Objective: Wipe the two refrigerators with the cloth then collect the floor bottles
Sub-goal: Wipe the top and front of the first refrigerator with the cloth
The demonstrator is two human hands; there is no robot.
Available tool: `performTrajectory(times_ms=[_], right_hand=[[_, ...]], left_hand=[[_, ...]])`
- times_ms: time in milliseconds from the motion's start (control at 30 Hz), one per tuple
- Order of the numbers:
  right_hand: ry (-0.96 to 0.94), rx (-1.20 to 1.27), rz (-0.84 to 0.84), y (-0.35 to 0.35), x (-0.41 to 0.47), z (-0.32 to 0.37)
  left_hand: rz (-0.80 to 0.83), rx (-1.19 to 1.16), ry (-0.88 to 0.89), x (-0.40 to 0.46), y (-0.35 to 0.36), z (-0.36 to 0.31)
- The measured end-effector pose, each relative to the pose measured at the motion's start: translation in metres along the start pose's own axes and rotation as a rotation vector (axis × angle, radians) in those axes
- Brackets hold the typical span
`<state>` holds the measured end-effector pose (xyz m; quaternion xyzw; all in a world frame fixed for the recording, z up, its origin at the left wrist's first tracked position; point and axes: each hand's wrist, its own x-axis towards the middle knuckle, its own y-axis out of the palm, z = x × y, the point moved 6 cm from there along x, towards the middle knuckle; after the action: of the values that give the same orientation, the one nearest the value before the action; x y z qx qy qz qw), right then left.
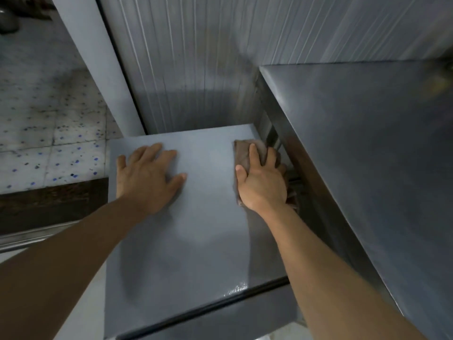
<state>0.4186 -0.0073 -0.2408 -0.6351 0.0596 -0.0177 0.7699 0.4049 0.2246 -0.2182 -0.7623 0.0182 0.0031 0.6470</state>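
I look down on the flat grey top of a low refrigerator (208,229). My left hand (147,177) lies flat on its left part, fingers spread and straight. My right hand (261,182) presses a brown cloth (245,153) onto the top's right edge, fingers laid over the cloth. A taller steel refrigerator (367,155) stands directly to the right, its top higher than the grey one. A damp sheen shows near the grey top's front edge. No bottles are in view.
A ribbed metal wall (196,69) rises behind both units. Speckled floor tiles (49,148) lie to the left, with a dark strip (49,204) and a metal rail (29,236) nearer me. A narrow gap separates the two refrigerators.
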Motion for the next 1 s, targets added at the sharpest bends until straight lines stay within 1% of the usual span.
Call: performTrajectory(times_ms=[200,367,433,533,667,733,833,900,1000], right_hand=[[-0.091,-0.001,-0.016,-0.001,0.065,0.025],[-0.227,0.023,-0.017,-0.008,0.098,0.039],[-0.252,-0.004,-0.055,-0.01,0.101,0.041],[-0.309,-0.044,-0.074,-0.009,0.094,0.052],[-0.391,-0.067,-0.069,0.004,0.071,0.103],[-0.418,-0.053,-0.036,0.013,0.06,0.139],[-0.46,-0.047,-0.007,0.023,0.043,0.189],[-0.51,-0.053,0.006,0.03,0.029,0.224],[-0.635,-0.123,0.036,0.04,0.006,0.269]], left_hand=[[-0.029,0.065,0.047,0.002,-0.004,0.003],[-0.066,0.063,0.069,0.002,-0.005,0.002],[-0.054,0.072,0.072,0.003,-0.005,0.002],[-0.039,0.025,0.078,0.002,-0.004,0.004],[-0.002,-0.055,0.126,0.007,-0.014,0.018],[-0.034,-0.114,0.1,0.0,-0.026,0.033],[-0.137,-0.238,-0.048,-0.023,-0.041,0.066],[-0.155,-0.283,-0.109,-0.039,-0.043,0.082],[-0.162,-0.326,-0.169,-0.056,-0.046,0.102]])
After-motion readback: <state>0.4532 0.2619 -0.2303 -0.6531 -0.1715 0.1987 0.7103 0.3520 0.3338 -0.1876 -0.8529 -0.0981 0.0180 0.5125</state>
